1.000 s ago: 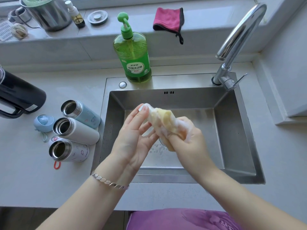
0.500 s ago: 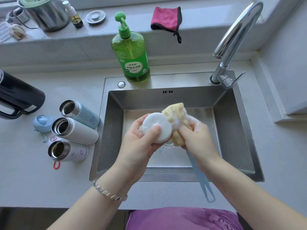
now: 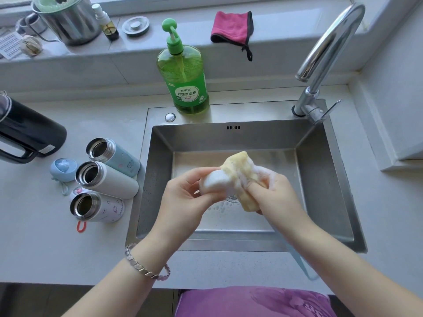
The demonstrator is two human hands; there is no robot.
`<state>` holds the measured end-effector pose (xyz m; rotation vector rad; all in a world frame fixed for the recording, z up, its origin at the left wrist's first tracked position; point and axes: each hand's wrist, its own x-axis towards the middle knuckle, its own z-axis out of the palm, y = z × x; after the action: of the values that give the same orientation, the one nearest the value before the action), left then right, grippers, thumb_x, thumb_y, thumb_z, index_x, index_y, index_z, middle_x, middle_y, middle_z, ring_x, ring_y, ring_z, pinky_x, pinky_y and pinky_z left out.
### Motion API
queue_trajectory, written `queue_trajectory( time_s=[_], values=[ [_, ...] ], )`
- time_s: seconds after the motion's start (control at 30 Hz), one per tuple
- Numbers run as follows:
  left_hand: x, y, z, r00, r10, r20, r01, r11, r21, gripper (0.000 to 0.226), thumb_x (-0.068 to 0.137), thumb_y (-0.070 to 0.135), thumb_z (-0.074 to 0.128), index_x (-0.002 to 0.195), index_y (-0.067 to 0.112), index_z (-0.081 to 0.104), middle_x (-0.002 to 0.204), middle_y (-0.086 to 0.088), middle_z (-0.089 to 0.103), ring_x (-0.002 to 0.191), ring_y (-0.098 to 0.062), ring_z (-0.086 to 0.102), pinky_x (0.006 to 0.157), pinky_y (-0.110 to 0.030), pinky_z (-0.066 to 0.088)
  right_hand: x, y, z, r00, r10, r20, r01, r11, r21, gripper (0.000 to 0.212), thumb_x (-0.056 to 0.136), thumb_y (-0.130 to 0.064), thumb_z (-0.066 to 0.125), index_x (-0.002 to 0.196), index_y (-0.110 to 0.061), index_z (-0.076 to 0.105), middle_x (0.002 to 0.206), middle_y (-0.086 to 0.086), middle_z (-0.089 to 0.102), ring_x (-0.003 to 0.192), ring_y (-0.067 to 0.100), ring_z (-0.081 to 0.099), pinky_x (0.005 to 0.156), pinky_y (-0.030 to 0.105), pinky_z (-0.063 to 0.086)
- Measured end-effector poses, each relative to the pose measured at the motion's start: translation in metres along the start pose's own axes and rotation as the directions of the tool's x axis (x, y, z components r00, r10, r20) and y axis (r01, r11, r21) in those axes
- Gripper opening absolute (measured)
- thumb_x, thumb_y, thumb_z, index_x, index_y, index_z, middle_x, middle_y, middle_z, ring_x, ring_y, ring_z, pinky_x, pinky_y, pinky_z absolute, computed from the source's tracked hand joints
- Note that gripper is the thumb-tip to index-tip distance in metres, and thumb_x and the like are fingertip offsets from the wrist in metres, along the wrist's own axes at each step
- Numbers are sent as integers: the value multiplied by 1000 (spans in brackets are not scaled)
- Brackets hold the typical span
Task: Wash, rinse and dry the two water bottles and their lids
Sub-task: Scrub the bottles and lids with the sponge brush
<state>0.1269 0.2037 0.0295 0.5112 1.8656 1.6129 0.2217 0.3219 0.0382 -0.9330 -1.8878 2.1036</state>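
- The sink (image 3: 325, 179) lay under both my hands, with specks of foam around its drain.
- The three bottles (image 3: 107, 180) rested on their sides on the counter left of the sink, mouths open and no foam on them. I judged their wash was not yet begun.
- My left hand (image 3: 183, 202) and right hand (image 3: 277, 193) were close together above the drain. The left pinched the white lid and the right squeezed the sponge.
- The sponge (image 3: 240, 172), foamy, had sat beside the lid half a second before. Now it was folded over the lid's right side.
- The white lid (image 3: 212, 184) had faced up at me just before. Now it was tipped on edge, so I was scrubbing round it, with rinsing and drying to come.
- The blue lid (image 3: 63, 169) lay on the counter beside the bottles, where it had been.
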Motion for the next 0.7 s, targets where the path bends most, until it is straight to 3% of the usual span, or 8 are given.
queue_trajectory(
  time_s=[0.13,0.23,0.33,0.4,0.47,0.57,0.63,0.7],
  values=[
    [3,-1,-5,999,17,-37,-18,999,-33,31,57,17,82,81,31,68,83,-1,70,81,-15,65,76,-32,57,0,-4,3,999,-43,27,42,998,56,25,94,-12,51,73,1,55,46,-7,36,40,3,27,40,9,25],
    [3,2,2,1000,4,-6,-5,985,-174,39,75,17,76,104,41,65,99,0,68,91,-13,64,84,-31,54,1,-7,3,999,-8,44,0,987,163,22,95,-14,49,78,-4,59,44,-11,43,38,0,32,40,9,27],
    [3,8,12,991,-134,4,125,912,-390,45,81,30,55,124,37,45,108,7,62,95,-9,63,82,-26,54,-2,-2,6,996,-34,86,25,994,109,17,91,-17,58,78,-7,64,67,-5,55,51,3,47,50,14,39],
    [5,12,15,985,-170,21,161,877,-452,49,83,35,56,129,27,41,106,2,58,84,-10,64,74,-24,54,-8,3,11,978,-101,180,103,995,-1,13,85,-20,62,77,-12,67,84,-5,57,65,2,56,57,15,43],
    [8,13,16,984,-177,31,169,853,-493,44,82,33,51,123,19,48,100,-2,62,75,-12,66,68,-25,56,-13,8,12,971,-121,207,138,988,-69,10,80,-24,58,77,-21,68,90,-5,57,74,-2,58,61,11,43],
    [11,11,11,979,-197,60,198,816,-543,32,80,28,48,109,17,56,95,-7,64,82,-18,61,70,-29,53,-10,11,-1,988,-144,51,149,982,-114,11,84,-19,61,77,-15,67,84,1,59,70,1,58,59,10,42],
    [11,8,8,971,-231,58,226,822,-523,17,87,23,48,101,16,55,92,-9,61,83,-22,59,68,-31,55,-8,10,-7,987,-161,19,162,981,-109,15,88,-15,62,75,-21,67,82,-3,59,66,-1,57,57,9,42],
    [9,5,6,966,-259,29,242,852,-465,5,92,19,48,91,17,53,85,-6,58,75,-19,61,60,-30,55,-6,7,-9,983,-184,2,183,977,-107,18,87,-25,63,71,-31,67,78,-10,58,64,-1,57,57,9,41]
  ],
)
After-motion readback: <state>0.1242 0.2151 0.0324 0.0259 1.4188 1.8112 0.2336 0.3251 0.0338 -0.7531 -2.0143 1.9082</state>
